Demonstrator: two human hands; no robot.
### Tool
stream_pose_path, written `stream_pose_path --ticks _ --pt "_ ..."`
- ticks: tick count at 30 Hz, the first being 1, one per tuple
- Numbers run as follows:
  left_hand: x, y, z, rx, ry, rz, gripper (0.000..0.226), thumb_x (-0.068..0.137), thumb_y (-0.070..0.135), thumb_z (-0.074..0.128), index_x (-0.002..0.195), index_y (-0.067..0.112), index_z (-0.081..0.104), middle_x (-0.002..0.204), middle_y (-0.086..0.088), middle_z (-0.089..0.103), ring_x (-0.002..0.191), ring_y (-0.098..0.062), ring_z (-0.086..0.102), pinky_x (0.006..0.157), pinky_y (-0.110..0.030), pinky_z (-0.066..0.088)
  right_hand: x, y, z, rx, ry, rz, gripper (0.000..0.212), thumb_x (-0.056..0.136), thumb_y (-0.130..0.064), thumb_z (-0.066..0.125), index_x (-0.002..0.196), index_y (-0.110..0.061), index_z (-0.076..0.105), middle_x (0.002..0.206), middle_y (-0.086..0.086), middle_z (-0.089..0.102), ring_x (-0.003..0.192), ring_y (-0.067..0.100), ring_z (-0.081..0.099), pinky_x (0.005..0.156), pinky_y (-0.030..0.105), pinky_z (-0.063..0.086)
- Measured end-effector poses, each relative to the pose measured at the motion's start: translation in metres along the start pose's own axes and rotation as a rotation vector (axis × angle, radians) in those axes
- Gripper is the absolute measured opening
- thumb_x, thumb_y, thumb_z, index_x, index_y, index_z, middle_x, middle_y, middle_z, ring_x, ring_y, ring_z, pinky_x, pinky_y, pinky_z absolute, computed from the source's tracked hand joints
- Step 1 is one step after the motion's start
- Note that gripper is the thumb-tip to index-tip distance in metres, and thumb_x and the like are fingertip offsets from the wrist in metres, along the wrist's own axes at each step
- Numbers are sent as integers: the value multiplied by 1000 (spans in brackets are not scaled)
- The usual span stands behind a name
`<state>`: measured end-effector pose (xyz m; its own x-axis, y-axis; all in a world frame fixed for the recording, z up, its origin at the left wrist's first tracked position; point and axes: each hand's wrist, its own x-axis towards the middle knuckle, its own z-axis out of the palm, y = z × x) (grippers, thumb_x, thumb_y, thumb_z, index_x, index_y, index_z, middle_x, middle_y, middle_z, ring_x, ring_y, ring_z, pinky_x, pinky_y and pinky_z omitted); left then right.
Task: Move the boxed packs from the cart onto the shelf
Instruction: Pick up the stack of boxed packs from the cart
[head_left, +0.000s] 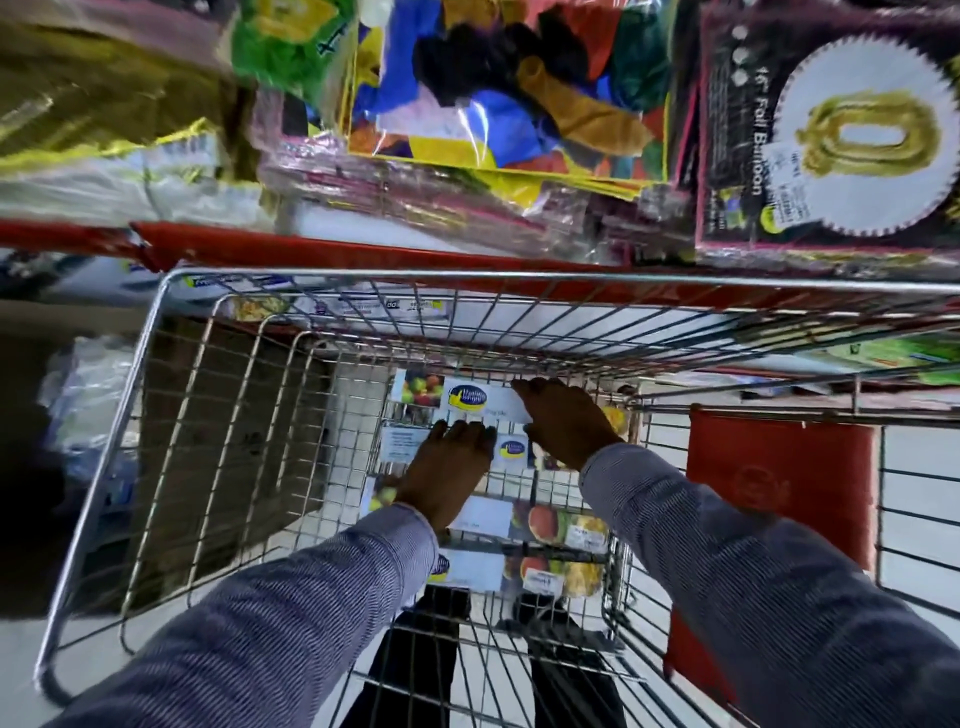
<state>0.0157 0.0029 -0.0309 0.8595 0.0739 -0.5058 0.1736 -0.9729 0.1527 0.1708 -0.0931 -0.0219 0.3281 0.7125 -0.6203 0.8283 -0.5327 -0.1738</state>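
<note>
Several white boxed packs with fruit pictures lie on the floor of the wire cart (467, 275). The farthest boxed pack (467, 400) shows a blue and yellow logo. My right hand (566, 421) spans its right end, fingers on the far edge and thumb on the near edge. My left hand (452, 467) has its curled fingers against the same pack's near long edge. More packs (483, 514) lie closer to me, partly hidden under my left wrist. The red-edged shelf (363, 254) runs just beyond the cart's far rim.
Bags of coloured balloons (509, 104) and a foil balloon pack (831, 130) fill the shelf above. A lower shelf behind the cart holds similar white packs (363, 306). The cart's red seat flap (779, 478) is at right. A brown carton (234, 441) stands at left.
</note>
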Motion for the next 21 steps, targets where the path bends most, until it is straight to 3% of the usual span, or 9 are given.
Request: stream_pose_path --ticks 4,10,12,15,18,21 --pt "-6 -2 -4 33 25 -19 55 80 -5 60 132 5 44 126 -14 57 115 -36 53 99 -50 44 -5 1 -4 -19 50 6 56 85 -11 59 137 -7 40 130 17 58 120 37 54 90 43 49" --pt "-45 -1 -45 -54 50 9 56 80 5 65 134 6 52 133 -17 58 120 -37 57 98 -45 46 -48 -6 -40 -112 146 -40 60 82 -13 60 138 -6 41 128 16 61 116 36 57 90 41 49" --pt "-64 1 -70 -89 21 5 61 85 13 65 142 7 45 144 -17 51 128 -37 52 104 -44 45 -70 -9 -61 -91 174 -58 60 83 -16 60 138 -5 40 128 18 61 116 37 57 91 42 50" --pt "-96 6 -116 -87 11 -15 65 90 31 60 149 19 34 154 -2 39 134 -29 45 105 -39 44 -111 -15 -100 -119 236 -95 61 84 -23 61 138 -4 39 129 21 60 119 38 56 94 44 47" --pt "-128 12 -167 -155 163 19 64 82 32 68 141 20 48 146 -1 51 122 -30 58 93 -40 53 -151 -21 -146 -101 304 -160 56 85 -35 60 133 -9 46 124 14 64 113 34 60 89 40 47" --pt "-158 21 -227 -82 317 50 65 66 42 78 126 23 64 128 3 67 100 -25 71 72 -35 60 -195 -25 -203 -171 402 -213 55 85 -51 57 124 -13 54 118 11 67 110 33 61 87 40 47"
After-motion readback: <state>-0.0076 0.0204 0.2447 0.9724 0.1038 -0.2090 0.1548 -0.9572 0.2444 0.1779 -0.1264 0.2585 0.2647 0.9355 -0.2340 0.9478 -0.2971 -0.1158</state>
